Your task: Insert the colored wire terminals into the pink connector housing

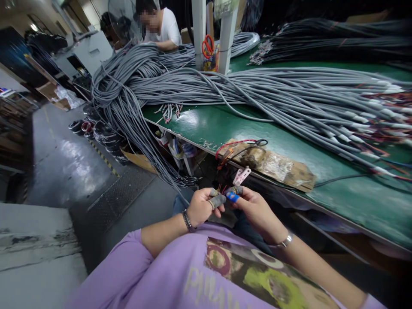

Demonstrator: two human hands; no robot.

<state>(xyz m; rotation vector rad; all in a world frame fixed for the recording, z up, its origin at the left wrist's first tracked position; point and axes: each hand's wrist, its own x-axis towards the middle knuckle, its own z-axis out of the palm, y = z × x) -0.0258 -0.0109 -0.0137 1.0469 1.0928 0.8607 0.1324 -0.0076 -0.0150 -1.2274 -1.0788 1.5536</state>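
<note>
My left hand [202, 205] and my right hand [254, 208] meet in front of my chest, just below the edge of the green bench [225, 124]. Both are pinched, with taped or capped fingertips, on the end of a grey cable [222, 195] whose thin red wire ends stick up between them. The cable runs down from the big bundle of grey cables [257, 86] lying across the bench. A small pink-white plastic piece [241, 175] sits just above my fingers at the bench edge.
A taped cardboard pad [277, 163] with red and black leads lies on the bench edge. Orange scissors [208, 45] hang on a white post [227, 34]. Another person in a white shirt [167, 28] works at the far end. Cable coils spill to the floor [106, 128].
</note>
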